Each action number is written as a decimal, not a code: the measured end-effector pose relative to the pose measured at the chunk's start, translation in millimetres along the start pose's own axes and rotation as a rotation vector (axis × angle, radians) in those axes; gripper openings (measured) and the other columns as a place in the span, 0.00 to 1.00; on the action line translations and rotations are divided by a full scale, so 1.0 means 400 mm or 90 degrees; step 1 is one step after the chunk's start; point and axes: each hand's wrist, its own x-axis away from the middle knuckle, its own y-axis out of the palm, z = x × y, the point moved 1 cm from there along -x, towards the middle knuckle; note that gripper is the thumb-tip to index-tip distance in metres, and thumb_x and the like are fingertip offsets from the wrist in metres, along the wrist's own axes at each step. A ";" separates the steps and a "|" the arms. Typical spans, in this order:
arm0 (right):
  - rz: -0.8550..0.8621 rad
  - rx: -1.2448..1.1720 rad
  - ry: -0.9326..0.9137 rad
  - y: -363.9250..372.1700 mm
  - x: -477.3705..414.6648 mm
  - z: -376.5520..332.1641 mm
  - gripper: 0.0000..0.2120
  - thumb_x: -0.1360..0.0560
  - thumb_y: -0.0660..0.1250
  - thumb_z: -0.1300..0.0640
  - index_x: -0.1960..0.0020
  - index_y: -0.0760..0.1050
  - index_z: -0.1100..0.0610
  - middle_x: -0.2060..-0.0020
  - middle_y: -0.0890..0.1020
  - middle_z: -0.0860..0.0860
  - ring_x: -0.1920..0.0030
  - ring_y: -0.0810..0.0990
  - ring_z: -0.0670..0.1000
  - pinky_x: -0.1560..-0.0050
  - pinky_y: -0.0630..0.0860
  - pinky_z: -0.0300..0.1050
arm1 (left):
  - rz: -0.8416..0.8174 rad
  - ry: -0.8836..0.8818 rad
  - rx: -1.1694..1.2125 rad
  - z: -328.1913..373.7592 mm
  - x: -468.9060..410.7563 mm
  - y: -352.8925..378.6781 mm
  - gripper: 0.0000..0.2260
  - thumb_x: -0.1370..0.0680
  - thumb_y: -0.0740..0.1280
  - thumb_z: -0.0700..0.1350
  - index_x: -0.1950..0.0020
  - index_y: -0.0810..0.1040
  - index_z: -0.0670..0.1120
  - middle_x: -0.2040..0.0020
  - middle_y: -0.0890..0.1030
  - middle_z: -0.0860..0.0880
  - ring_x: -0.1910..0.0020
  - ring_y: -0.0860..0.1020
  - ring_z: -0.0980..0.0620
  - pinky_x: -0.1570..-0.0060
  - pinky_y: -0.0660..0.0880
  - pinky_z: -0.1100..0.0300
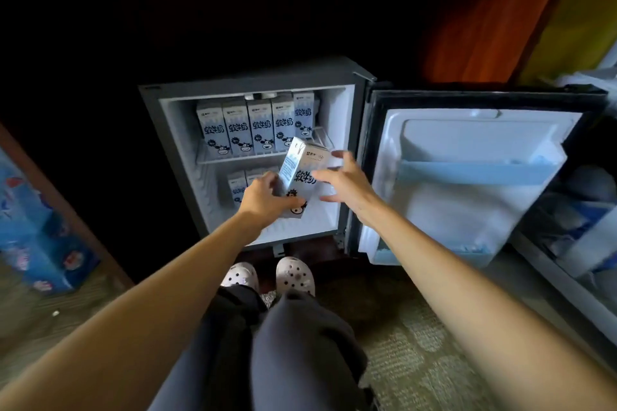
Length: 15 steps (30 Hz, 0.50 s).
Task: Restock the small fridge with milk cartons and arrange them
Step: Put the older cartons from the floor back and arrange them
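Note:
The small fridge [347,117] stands open in front of me. Several blue-and-white milk cartons [253,128] stand in a row on its upper shelf, and a few more cartons [236,186] stand at the left of the lower level. My left hand [267,198] grips the lower part of a tilted milk carton [302,165] in front of the lower level. My right hand [344,182] is beside the carton's right face with its fingers spread, touching or nearly touching it.
The fridge door [474,183] hangs open to the right, with pale blue shelves. A blue printed box [36,237] lies on the floor at the left. A case with packs [584,230] sits at the far right. My feet in white clogs [295,275] stand below the fridge.

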 end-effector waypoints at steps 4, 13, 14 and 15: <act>-0.021 0.075 0.016 0.063 -0.053 -0.010 0.16 0.27 0.66 0.50 0.41 0.72 0.51 0.44 0.79 0.50 0.44 0.78 0.51 0.49 0.80 0.47 | 0.050 0.018 0.010 -0.006 -0.054 -0.009 0.18 0.30 0.72 0.37 0.67 0.63 0.47 0.64 0.70 0.51 0.64 0.68 0.51 0.70 0.66 0.63; 0.161 0.162 -0.009 0.084 -0.190 -0.040 0.13 0.28 0.67 0.52 0.50 0.65 0.55 0.61 0.74 0.47 0.63 0.75 0.48 0.69 0.71 0.40 | -0.006 0.053 -0.017 0.004 -0.196 -0.012 0.11 0.28 0.71 0.40 0.60 0.69 0.47 0.62 0.74 0.52 0.64 0.71 0.56 0.77 0.66 0.76; 0.179 0.191 -0.018 0.081 -0.207 -0.033 0.14 0.28 0.67 0.52 0.50 0.65 0.55 0.60 0.74 0.48 0.61 0.74 0.50 0.71 0.67 0.38 | -0.031 0.051 -0.028 0.009 -0.208 -0.015 0.08 0.28 0.70 0.38 0.54 0.72 0.47 0.56 0.76 0.51 0.60 0.74 0.54 0.76 0.68 0.75; 0.193 0.227 -0.027 0.075 -0.219 -0.028 0.15 0.28 0.67 0.52 0.49 0.64 0.56 0.57 0.74 0.49 0.59 0.74 0.52 0.71 0.65 0.37 | -0.061 0.048 -0.041 0.010 -0.223 -0.018 0.13 0.27 0.68 0.37 0.44 0.73 0.47 0.50 0.76 0.50 0.57 0.75 0.54 0.77 0.70 0.75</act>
